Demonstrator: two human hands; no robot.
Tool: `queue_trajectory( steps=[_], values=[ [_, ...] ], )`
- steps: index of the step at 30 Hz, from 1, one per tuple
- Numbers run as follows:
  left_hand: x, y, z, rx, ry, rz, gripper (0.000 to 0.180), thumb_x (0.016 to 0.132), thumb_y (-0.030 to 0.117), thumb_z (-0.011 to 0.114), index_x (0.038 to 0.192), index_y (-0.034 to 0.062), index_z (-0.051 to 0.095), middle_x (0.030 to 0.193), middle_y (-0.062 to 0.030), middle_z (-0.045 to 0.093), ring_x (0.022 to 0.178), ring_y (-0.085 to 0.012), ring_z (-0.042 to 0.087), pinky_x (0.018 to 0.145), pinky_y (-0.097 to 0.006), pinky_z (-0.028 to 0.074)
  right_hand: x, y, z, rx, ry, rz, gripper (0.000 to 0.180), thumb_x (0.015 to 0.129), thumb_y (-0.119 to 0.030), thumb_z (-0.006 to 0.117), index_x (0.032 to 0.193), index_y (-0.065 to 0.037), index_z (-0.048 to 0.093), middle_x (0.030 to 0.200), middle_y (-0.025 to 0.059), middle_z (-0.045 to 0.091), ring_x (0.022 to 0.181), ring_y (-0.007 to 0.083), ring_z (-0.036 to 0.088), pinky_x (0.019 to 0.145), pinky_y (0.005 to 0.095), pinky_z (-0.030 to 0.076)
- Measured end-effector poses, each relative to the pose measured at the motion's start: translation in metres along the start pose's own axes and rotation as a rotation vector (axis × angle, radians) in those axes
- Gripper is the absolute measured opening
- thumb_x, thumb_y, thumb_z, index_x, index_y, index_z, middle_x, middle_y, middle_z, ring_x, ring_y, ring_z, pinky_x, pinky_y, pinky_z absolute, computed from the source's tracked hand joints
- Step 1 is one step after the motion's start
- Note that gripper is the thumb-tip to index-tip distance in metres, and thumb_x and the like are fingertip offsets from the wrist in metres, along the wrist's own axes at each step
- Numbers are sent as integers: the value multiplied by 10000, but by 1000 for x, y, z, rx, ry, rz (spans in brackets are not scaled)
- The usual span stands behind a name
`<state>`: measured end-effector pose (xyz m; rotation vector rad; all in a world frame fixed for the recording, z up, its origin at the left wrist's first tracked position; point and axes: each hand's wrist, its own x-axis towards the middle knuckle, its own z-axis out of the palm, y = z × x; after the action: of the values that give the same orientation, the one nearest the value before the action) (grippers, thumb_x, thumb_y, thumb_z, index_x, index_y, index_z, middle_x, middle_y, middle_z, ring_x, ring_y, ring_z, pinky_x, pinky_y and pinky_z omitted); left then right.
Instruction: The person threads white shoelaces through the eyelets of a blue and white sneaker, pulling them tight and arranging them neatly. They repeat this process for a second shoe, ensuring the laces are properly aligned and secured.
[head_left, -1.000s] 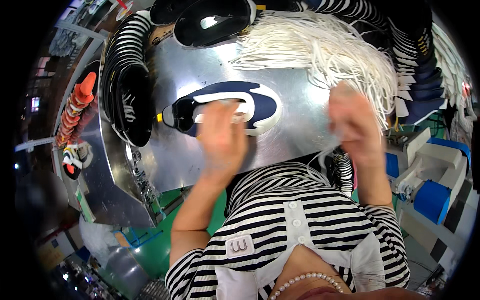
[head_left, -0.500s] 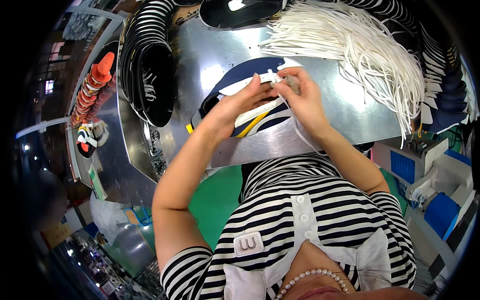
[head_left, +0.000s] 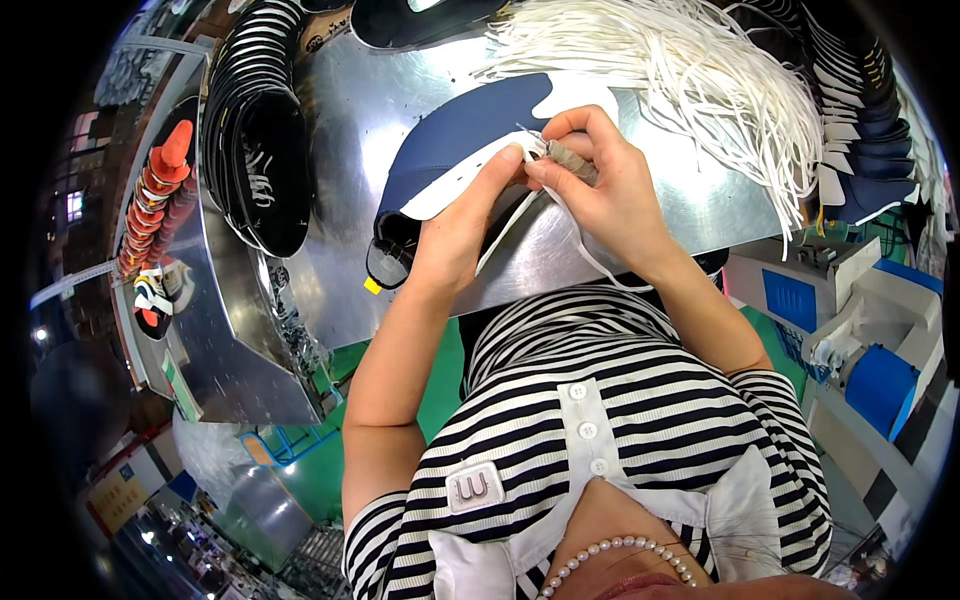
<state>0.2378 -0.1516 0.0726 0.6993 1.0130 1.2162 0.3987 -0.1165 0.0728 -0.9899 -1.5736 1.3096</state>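
Right in close, both hands meet over the near edge of the metal worktop. The left hand has its fingers pinched shut on the white edge of the navy shoe upper, thumb and forefinger clamped at the edge. The right hand is closed too, gripping a small grey-brown piece with a white lace looping down below the wrists.

The upper lies flat, long axis running from lower left up to upper right, its dark end pointing toward the person's left.

Risk, as I read it: the lace hangs slack over the worktop edge, so a tug could snag it or pull it free of the fingers.

Further out, a heap of white laces sprawls to the right, and a stack of striped uppers sits far left.
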Motion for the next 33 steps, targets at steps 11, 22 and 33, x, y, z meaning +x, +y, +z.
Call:
queue_trajectory(
  steps=[11,22,33],
  values=[
    [-6,-4,8,165,115,114,223,979,184,604,1062,-7,685,997,-74,705,931,-142,649,871,-287,497,-14,-8,-16,-48,-102,80,215,949,-166,630,1054,3,549,907,126,715,765,213,691,667,284,513],
    [-9,-9,7,1186,125,780,161,901,73,674,1040,-6,691,931,-110,709,799,-223,691,698,-295,530,5,2,-20,-254,-133,34,180,914,-101,607,1028,18,534,802,142,693,659,260,657,619,334,510],
    [-5,-14,-24,259,151,100,311,983,244,608,1095,-40,664,975,-113,713,866,-169,685,812,-295,537,21,-4,-66,-527,-30,45,377,859,-150,723,1197,-48,592,928,36,689,810,82,608,757,250,492]
  ],
)
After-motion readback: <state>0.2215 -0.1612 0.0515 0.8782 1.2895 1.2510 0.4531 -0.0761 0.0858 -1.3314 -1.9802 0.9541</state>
